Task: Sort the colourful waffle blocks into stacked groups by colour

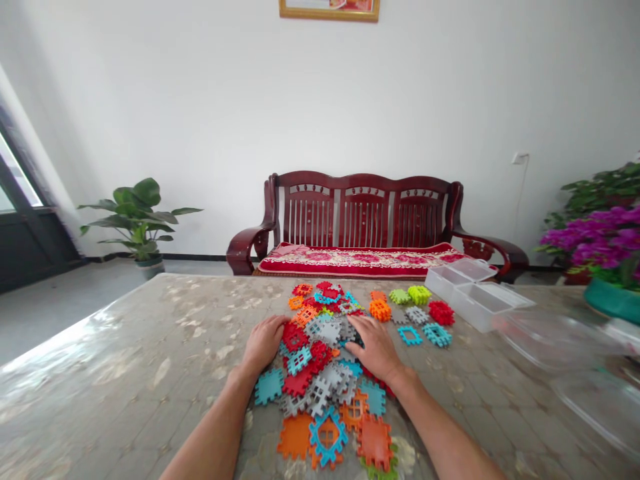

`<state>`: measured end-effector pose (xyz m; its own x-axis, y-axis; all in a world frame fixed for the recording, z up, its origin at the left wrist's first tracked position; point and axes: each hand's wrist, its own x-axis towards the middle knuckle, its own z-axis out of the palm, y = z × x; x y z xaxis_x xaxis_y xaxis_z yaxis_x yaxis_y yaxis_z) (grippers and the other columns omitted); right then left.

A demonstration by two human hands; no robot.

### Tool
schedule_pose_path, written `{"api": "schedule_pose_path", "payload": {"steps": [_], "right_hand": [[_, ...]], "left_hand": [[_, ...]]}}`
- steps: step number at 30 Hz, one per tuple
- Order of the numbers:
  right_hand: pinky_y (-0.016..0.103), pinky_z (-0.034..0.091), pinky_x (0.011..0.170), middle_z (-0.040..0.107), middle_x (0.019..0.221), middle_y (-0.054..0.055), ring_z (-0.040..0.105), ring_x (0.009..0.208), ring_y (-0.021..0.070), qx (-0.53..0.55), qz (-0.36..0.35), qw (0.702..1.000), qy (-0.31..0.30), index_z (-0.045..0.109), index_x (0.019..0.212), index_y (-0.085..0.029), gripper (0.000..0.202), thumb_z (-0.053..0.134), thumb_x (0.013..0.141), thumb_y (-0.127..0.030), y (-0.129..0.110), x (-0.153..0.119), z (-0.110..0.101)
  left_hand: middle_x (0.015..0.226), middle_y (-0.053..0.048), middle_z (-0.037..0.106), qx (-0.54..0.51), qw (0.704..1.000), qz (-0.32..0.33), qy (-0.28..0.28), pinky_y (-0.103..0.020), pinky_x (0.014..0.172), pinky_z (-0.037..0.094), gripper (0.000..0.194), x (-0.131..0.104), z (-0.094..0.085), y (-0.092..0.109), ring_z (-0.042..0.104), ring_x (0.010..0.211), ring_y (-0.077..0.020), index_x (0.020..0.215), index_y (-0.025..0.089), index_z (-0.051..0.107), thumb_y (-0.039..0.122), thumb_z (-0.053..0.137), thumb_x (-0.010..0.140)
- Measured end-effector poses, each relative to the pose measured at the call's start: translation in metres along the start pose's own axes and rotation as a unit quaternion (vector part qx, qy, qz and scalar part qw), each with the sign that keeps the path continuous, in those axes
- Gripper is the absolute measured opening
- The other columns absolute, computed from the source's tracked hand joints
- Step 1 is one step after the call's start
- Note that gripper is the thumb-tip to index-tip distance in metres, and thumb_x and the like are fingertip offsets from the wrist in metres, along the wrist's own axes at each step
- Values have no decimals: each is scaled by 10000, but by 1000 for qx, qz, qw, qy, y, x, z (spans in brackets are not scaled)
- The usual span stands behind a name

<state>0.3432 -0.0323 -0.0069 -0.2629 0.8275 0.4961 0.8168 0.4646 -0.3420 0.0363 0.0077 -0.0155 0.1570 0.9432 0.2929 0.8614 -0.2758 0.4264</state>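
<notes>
A long heap of flat notched plastic pieces [320, 393] in red, grey, blue and orange covers the middle of the table. My left hand [264, 341] rests against the heap's left edge, its fingertips at a red piece [295, 337]. On the opposite side, my right hand [374, 343] lies on grey pieces with thumb and fingers apart. Neither hand visibly grips a piece. To the right of the heap sit small stacks sorted by colour: orange [380, 310], lime green [419, 295], red [441, 313] and blue [437, 335].
A clear divided plastic box [480, 305] stands open at the right, with clear lids [555, 340] nearer. Purple flowers in a teal pot [613, 300] are at the far right. Behind the table [150, 347] is a dark red wooden bench [363, 213].
</notes>
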Motion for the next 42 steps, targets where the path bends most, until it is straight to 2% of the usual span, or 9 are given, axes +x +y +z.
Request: {"api": "schedule_pose_path", "payload": {"steps": [3, 6, 9, 13, 25, 29, 33, 38, 42], "right_hand": [[434, 446, 1011, 677, 1250, 82, 605, 1143, 270, -11, 9, 1000, 5, 628, 1280, -245, 475, 674, 807, -248, 1, 2, 1], [434, 462, 975, 695, 1205, 89, 620, 1103, 276, -29, 11, 998, 46, 636, 1267, -238, 469, 676, 800, -242, 3, 1, -1], [437, 450, 991, 679, 1236, 87, 607, 1129, 274, -40, -5, 994, 100, 618, 1291, -250, 478, 648, 814, -230, 7, -2, -5], [430, 433, 1026, 667, 1263, 82, 598, 1156, 262, -31, -31, 991, 130, 609, 1298, -245, 462, 627, 836, -233, 7, -4, -7], [416, 486, 946, 720, 1112, 118, 648, 1021, 269, 22, 79, 978, 194, 669, 1164, -183, 411, 657, 805, -381, 17, -6, -6], [408, 470, 948, 715, 1111, 138, 640, 1011, 272, 9, 106, 965, 239, 666, 1164, -166, 441, 632, 819, -440, 35, -6, -15], [420, 447, 927, 712, 1097, 166, 619, 1001, 299, -49, 181, 942, 277, 666, 1172, -129, 498, 607, 818, -474, 66, -11, -31], [431, 414, 870, 715, 1061, 166, 592, 970, 322, -148, 276, 917, 248, 660, 1203, -160, 492, 630, 802, -444, 90, -22, -50], [415, 383, 837, 716, 1048, 157, 580, 953, 313, -174, 280, 918, 220, 665, 1185, -198, 447, 656, 799, -421, 91, -22, -52]], "left_hand": [[1159, -35, 715, 2, 1000, -4, -1, -321, 998, 449, 368, 0, -2, 3, 637, 1086, -185, 1124, 251, 688, 247, 385, 915], [1165, -40, 712, 7, 1000, -7, -6, -331, 998, 450, 372, 0, -2, 3, 636, 1083, -191, 1127, 246, 687, 245, 383, 911], [1177, -28, 709, 7, 1000, -7, -6, -324, 1004, 443, 371, 1, -1, 1, 632, 1094, -185, 1131, 259, 682, 247, 386, 909], [1165, -22, 714, 6, 1000, -5, -6, -320, 1001, 445, 370, 1, -1, 0, 635, 1089, -180, 1131, 267, 681, 252, 387, 906], [1188, -31, 710, -5, 1000, -8, -9, -341, 1028, 433, 373, 0, -1, 0, 624, 1113, -195, 1134, 260, 682, 276, 393, 900], [1201, -29, 705, -12, 1000, -6, -11, -347, 1033, 429, 375, 2, 2, -6, 620, 1121, -198, 1143, 265, 673, 296, 387, 903], [1205, -29, 700, -6, 1000, -2, -16, -347, 1026, 431, 382, 2, 2, -7, 624, 1115, -200, 1140, 264, 669, 296, 370, 904], [1221, -48, 691, 2, 1000, 1, -18, -358, 1029, 430, 410, 2, 1, -5, 623, 1131, -208, 1160, 244, 661, 310, 343, 909], [1228, -49, 691, 4, 1000, 1, -17, -353, 1033, 430, 415, 2, 1, -6, 617, 1146, -210, 1167, 235, 660, 312, 345, 907]]}}
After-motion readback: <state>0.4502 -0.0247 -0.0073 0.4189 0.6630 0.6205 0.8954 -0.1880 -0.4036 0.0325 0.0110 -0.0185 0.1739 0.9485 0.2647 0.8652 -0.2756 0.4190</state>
